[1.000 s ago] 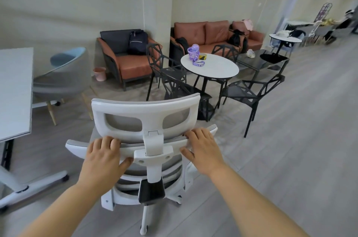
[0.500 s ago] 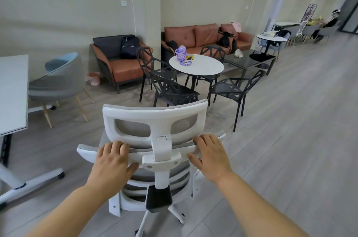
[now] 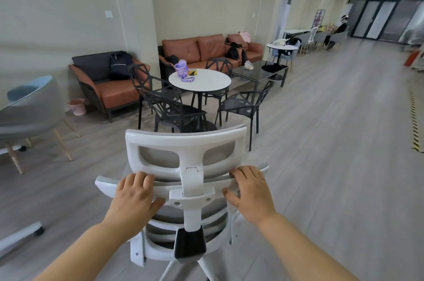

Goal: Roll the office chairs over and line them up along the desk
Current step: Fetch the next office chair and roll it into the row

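Head view | chair (image 3: 185, 143) at 12 o'clock, left hand (image 3: 134, 198) and right hand (image 3: 251, 193) each curled tight over its back rail | view has swung right; only desk foot (image 3: 18, 237) remains, 8 o'clock | lining-up likely still to come

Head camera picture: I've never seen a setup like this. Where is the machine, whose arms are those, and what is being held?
There is no machine here. A person wears a wide-angle camera on the head, looking forward and down, so the two bare arms at the bottom are that person's own. The left hand and the right hand grip a white office chair by the top bar of its back, one on each side of the middle post. You see the chair from behind. Ahead stands a round white table with black chairs around it, and a purple bottle stands on it. An orange sofa stands against the wall.
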`<state>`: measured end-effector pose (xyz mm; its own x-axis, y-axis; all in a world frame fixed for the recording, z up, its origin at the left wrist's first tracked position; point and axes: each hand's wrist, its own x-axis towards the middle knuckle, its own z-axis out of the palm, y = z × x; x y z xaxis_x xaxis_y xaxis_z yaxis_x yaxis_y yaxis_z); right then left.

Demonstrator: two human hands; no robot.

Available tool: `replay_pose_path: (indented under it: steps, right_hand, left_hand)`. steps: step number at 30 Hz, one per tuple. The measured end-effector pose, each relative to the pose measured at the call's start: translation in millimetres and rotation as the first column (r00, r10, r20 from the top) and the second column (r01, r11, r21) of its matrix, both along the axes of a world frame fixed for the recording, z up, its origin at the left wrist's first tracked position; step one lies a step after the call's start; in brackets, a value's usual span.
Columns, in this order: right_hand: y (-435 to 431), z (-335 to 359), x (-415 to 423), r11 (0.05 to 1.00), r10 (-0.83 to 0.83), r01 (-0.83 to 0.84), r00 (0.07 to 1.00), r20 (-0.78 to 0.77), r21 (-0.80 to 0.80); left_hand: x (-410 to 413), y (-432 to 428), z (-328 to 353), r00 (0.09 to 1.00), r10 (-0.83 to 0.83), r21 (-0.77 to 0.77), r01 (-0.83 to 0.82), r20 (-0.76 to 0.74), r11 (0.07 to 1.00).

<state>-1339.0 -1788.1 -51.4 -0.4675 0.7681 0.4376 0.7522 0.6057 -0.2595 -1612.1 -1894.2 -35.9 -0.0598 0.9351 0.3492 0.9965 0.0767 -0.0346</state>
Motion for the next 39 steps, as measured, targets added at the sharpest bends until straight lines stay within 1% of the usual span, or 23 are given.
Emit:
replay_pose_path:
  steps: [4, 10, 12, 16, 17, 22, 26, 30, 34, 39]
  right_hand:
    - [-5, -1, 26, 0.997, -0.064, 0.064, 0.998, -0.005, 0.037]
    - [-4, 0, 62, 0.983, -0.172, 0.171, 0.985, 0.005, 0.072]
    - [-2, 3, 72, 0.979, -0.182, 0.181, 0.983, -0.001, 0.091]
    - [10, 5, 79, 0.977, -0.139, 0.139, 0.99, -0.014, 0.164]
    - [14, 4, 81, 0.973, -0.152, 0.154, 0.988, -0.022, 0.171]
    - [42, -11, 101, 0.929, -0.298, 0.291, 0.955, -0.007, 0.227]
    - [68, -20, 116, 0.872, -0.423, 0.403, 0.906, 0.011, 0.276]
    - [98, -21, 128, 0.798, -0.553, 0.528, 0.833, 0.004, 0.29]
    - [125, -14, 144, 0.745, -0.65, 0.624, 0.758, 0.047, 0.236]
    - [160, -3, 183, 0.667, -0.745, 0.734, 0.656, 0.119, 0.127]
  left_hand:
    - [21, 12, -4, 0.999, -0.042, -0.005, 0.042, 0.013, 0.999]
    - [53, 38, -4, 0.985, -0.165, 0.008, 0.165, 0.055, 0.986]
    - [63, 49, -2, 0.978, -0.204, 0.027, 0.203, 0.043, 0.979]
    - [81, 79, 1, 0.961, -0.275, 0.055, 0.273, 0.025, 0.96]
    - [85, 87, 0, 0.955, -0.296, 0.057, 0.294, 0.021, 0.954]
    - [101, 144, -7, 0.911, -0.412, 0.085, 0.409, 0.019, 0.909]
    - [116, 200, -9, 0.862, -0.502, 0.072, 0.498, 0.06, 0.864]
    - [135, 259, -7, 0.798, -0.6, 0.043, 0.599, 0.056, 0.8]
    - [162, 312, -3, 0.759, -0.648, -0.026, 0.65, 0.063, 0.76]
    - [218, 379, 0, 0.666, -0.739, -0.032, 0.745, 0.103, 0.667]
